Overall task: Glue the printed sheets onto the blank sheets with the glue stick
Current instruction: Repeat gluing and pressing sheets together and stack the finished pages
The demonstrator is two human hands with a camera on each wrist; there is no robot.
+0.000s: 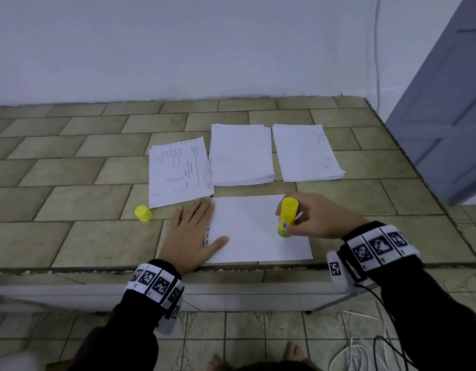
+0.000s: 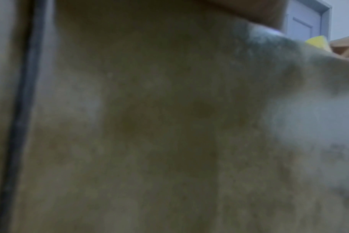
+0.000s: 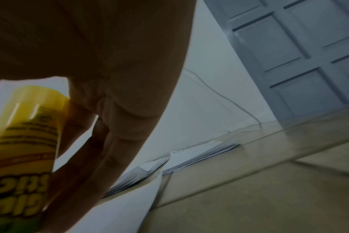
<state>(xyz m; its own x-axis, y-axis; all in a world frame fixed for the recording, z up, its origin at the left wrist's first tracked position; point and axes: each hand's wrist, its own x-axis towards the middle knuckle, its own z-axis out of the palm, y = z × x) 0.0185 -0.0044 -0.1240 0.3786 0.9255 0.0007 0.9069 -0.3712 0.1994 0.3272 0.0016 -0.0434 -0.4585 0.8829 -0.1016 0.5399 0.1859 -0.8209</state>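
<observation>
Yellow plastic marks the glue stick [image 1: 287, 217], gripped upside down in the right hand [image 1: 314, 219] with its tip on the sheet [image 1: 254, 231] at the counter's [image 1: 71, 236] near edge. The left hand [image 1: 192, 235] lies flat, fingers straight, pinning the sheet's left edge. Its cap [image 1: 143, 213] stands left of the sheet; three stacks [image 1: 240, 153] lie behind it. If that pinning hand lifts, the stick's drag could crease the sheet or slide it off the edge.
</observation>
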